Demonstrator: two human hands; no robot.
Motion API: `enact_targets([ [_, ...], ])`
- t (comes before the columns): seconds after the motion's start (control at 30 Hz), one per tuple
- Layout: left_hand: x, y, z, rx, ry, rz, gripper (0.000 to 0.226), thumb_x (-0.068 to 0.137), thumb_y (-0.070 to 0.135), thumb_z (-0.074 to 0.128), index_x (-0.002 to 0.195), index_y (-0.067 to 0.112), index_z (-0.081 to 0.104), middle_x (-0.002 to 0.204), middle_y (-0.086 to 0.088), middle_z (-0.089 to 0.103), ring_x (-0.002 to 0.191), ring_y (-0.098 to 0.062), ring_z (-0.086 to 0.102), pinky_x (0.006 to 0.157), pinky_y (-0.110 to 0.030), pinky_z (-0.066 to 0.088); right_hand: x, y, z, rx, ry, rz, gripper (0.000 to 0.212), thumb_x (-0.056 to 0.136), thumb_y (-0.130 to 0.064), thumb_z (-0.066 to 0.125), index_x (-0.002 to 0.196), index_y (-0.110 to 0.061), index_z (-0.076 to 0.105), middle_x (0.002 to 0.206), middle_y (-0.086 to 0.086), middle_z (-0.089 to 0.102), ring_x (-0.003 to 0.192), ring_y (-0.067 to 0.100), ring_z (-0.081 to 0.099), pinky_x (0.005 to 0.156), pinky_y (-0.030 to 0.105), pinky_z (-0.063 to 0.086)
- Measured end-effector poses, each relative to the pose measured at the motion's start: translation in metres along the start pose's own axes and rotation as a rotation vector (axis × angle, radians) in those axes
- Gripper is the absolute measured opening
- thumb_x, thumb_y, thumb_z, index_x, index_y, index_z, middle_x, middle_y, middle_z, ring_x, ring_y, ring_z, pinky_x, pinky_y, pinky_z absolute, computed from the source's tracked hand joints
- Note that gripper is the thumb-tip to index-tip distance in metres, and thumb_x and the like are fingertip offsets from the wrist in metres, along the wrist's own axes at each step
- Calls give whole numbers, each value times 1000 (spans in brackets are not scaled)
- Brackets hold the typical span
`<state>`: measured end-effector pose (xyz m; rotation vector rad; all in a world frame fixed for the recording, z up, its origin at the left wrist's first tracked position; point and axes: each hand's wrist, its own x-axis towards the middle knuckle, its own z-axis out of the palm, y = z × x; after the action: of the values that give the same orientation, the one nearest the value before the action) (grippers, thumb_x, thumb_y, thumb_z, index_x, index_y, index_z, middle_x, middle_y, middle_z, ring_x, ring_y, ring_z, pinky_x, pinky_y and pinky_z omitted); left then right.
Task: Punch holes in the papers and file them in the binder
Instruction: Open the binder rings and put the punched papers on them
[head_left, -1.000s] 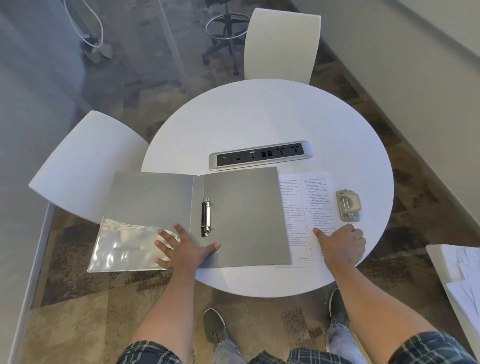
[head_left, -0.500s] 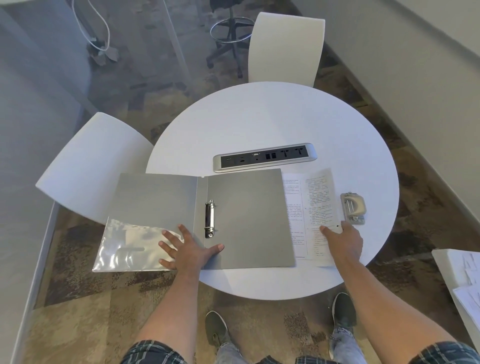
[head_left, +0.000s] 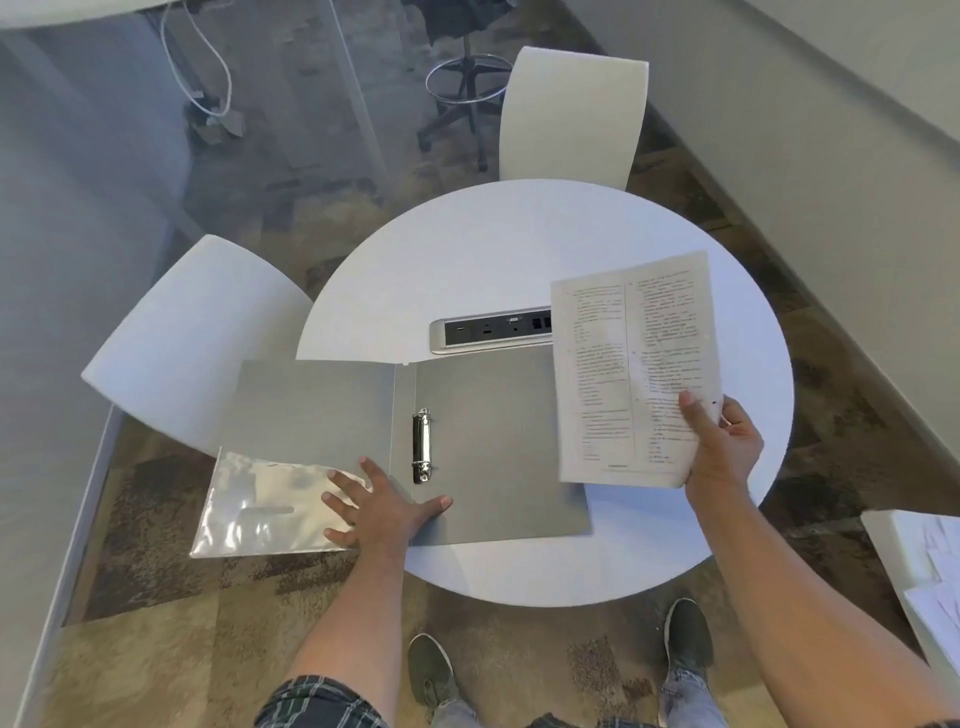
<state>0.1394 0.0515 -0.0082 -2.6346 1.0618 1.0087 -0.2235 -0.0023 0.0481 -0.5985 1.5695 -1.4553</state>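
Note:
A grey binder (head_left: 493, 447) lies open on the round white table (head_left: 519, 260), its metal ring mechanism (head_left: 422, 446) near the spine. A clear plastic sleeve (head_left: 260, 506) hangs off the binder's left cover. My left hand (head_left: 382, 506) rests flat with fingers spread on the binder's lower spine and the sleeve. My right hand (head_left: 719, 447) grips the printed papers (head_left: 628, 374) at their lower right corner, lifted above the table's right side. The hole punch is hidden behind the papers.
A silver power socket strip (head_left: 488, 330) is set in the table behind the binder. White chairs stand at the left (head_left: 192, 332) and at the back (head_left: 569, 114). A white surface with papers (head_left: 919, 566) is at the right edge.
My right hand has picked the papers up off the table and raised them; they now cover the hole punch. My left hand has stayed on the binder.

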Motion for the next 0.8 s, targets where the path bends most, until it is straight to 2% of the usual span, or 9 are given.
enact_targets([
  [0.17,-1,3,2,1,23,-7,156,49,91,72,160,27,-18,161,-16,-39,151,-45,-26,117,-72,3,-3,-10,3,147,-69,85,13,90,-22,78,100,-21,70,109,-3,80,90,27,77,79,43,62],
  [0.23,0,3,2,2,30,-11,157,49,90,72,160,27,-18,161,-16,-39,151,-45,-26,117,-72,3,-2,-8,8,127,-125,103,12,89,-15,78,98,-16,70,101,-6,81,87,22,77,76,39,65],
  [0.3,0,3,3,2,32,-20,157,48,90,73,160,28,-18,161,-16,-39,151,-44,-26,117,-71,3,-3,0,14,17,-167,98,9,90,-10,78,91,-12,69,85,-13,80,80,17,77,68,31,64],
  [0.43,0,5,6,1,50,-37,157,47,90,74,160,27,-15,162,-17,-36,152,-44,-24,118,-70,5,-6,31,25,-255,-224,136,27,83,-21,86,93,-2,70,90,8,80,86,30,76,78,47,61],
  [0.53,1,7,11,-3,72,-43,156,47,90,74,160,26,-14,162,-17,-35,152,-45,-23,118,-71,6,-10,55,36,-433,-268,171,22,85,-23,83,89,-5,71,86,6,80,82,28,77,78,49,63],
  [0.63,0,9,17,4,86,-53,156,47,91,72,159,26,-14,162,-18,-36,151,-47,-23,117,-71,6,-17,71,48,-645,-287,200,18,88,-26,77,85,-11,67,86,2,77,80,25,75,71,41,61],
  [0.7,-2,10,20,7,88,-48,154,50,89,72,159,26,-15,161,-19,-38,151,-47,-25,117,-72,4,-20,77,54,-721,-269,208,16,90,-25,74,86,-11,66,89,2,76,78,21,72,64,32,54],
  [0.8,-6,11,23,17,94,-37,150,54,86,73,160,27,-14,161,-19,-37,150,-47,-26,117,-72,1,-25,81,62,-806,-244,185,17,91,-24,72,82,-13,62,89,3,74,72,16,67,55,27,44],
])
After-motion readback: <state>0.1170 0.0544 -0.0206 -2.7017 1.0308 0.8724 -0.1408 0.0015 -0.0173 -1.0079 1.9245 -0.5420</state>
